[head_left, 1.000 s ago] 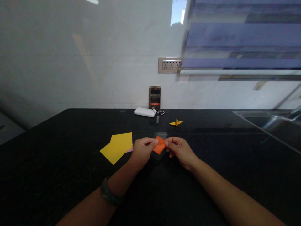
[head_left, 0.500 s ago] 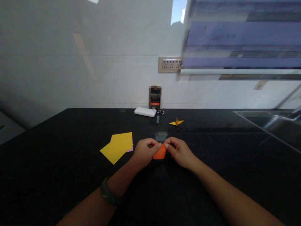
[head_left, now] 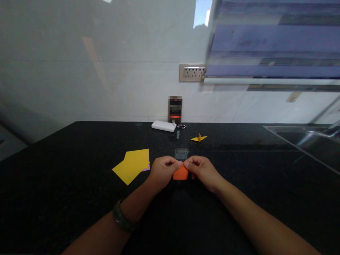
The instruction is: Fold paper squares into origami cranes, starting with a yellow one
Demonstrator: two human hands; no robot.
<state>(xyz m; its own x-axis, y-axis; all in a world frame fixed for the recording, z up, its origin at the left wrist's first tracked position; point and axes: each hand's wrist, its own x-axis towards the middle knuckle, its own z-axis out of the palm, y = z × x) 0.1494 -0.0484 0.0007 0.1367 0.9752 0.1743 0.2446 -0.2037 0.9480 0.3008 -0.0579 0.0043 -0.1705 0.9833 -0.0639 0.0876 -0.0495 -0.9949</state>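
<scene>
- Orange paper [head_left: 180, 173], clock centre: its diamond outline has turned flat-bottomed; presumably a fold.
- Your left hand [head_left: 163, 171], nine o'clock, and right hand [head_left: 204, 171], three: thumbs and fingers closed, pinching its top.
- Hidden from you: far fingertips, the upper edge.
- Crane [head_left: 199, 139], one o'clock: too small for detail.

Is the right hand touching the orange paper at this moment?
Touching. The head view shows the right hand pinching the orange paper near its upper right corner, with no gap between them.

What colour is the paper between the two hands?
Bright orange paper, best seen in the head view.
</scene>
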